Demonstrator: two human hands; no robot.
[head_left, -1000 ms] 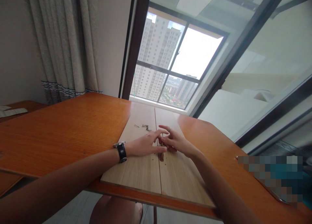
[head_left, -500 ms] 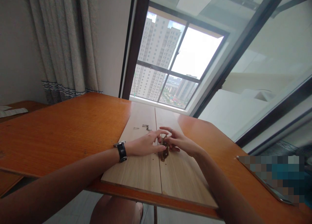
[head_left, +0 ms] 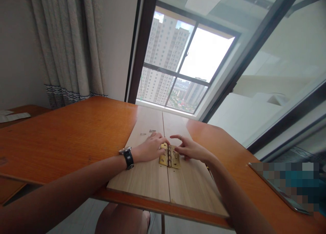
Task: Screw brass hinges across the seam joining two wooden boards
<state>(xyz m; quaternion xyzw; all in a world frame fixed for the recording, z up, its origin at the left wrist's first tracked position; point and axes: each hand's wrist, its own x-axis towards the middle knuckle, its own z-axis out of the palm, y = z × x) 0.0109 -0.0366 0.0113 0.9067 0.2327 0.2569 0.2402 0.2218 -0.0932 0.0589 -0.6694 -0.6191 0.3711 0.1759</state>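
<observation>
A brass hinge (head_left: 175,163) lies spread flat, its knuckles along the seam between two pale wooden boards. My left hand (head_left: 150,148), with a black-strapped watch at the wrist, has thumb and bent fingers on the far part of the left leaf. Over the right leaf, my right hand (head_left: 191,148) touches the hinge with its lower fingertips, while the ringed index finger stretches out above it. Several screws (head_left: 152,130) lie on the left board (head_left: 140,179), beyond my left hand; some may be hidden behind it. The right board (head_left: 196,193) shows small holes near the seam.
An orange-brown wooden table (head_left: 76,135) carries the boards. A flat item with a blurred-out surface (head_left: 282,190) lies at its right edge. Pale strips (head_left: 15,117) rest on a surface at the far left. A grey curtain (head_left: 68,43) and a window (head_left: 185,64) stand behind.
The hinge was folded partly upright between my hands; now its leaves lie open and flat across the seam. My left fingers have come down onto the left leaf, and my hands have parted slightly.
</observation>
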